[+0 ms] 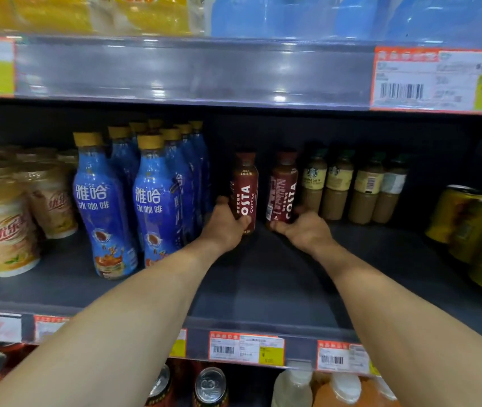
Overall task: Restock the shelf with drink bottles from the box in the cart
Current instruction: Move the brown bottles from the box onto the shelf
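Two Costa bottles stand upright, deep on the shelf (pixel 263 289): the left bottle (pixel 245 186) is grasped low by the left hand (pixel 225 227), the right bottle (pixel 282 189) by the right hand (pixel 304 230). Both bottles are judged rigid, smooth-sleeved and moderately heavy when full, so a wrap-around hold on the lower body is advised.

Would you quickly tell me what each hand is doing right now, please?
Left hand: grips the left coffee bottle near its base.
Right hand: grips the right coffee bottle near its base.
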